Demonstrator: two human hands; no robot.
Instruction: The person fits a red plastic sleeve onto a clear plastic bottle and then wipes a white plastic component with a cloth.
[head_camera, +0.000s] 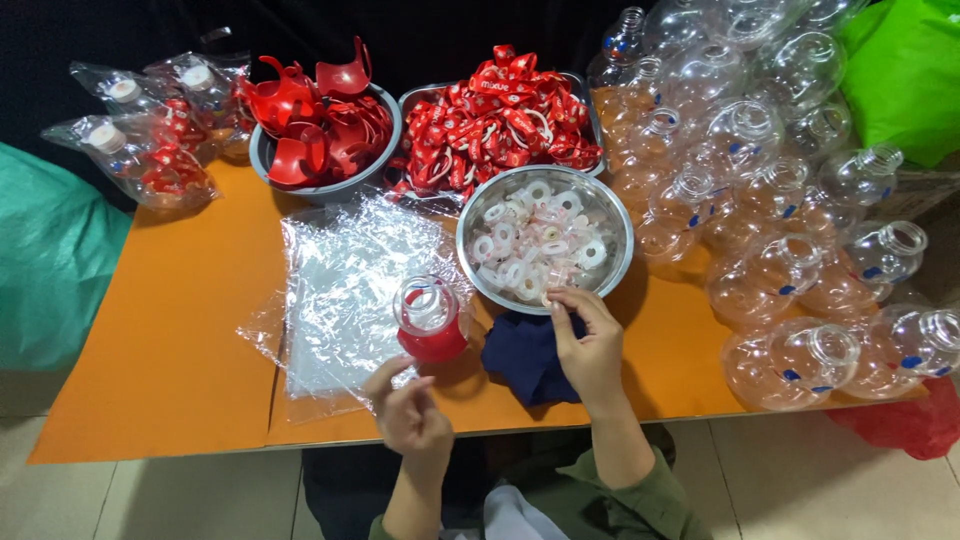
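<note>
A person sits at the near edge of an orange table (160, 360). Their right hand (588, 345) reaches to the near rim of a steel bowl (610, 262) of white rings (530, 245), fingers curled as if pinching one ring, though I cannot tell whether anything is gripped. The left hand (410, 410) hovers near, loosely open and empty, just below a clear bottle with a red base (430, 320) standing on clear plastic bags (340, 280). A dark blue cloth (525, 360) lies between the hands. The step looks like fetching a ring for this bottle; next it would need carrying left to the bottle's neck. Far left sit bowls of red handles (320, 125) and red straps (495, 115); bare clear bottles (780, 200) crowd the right.
</note>
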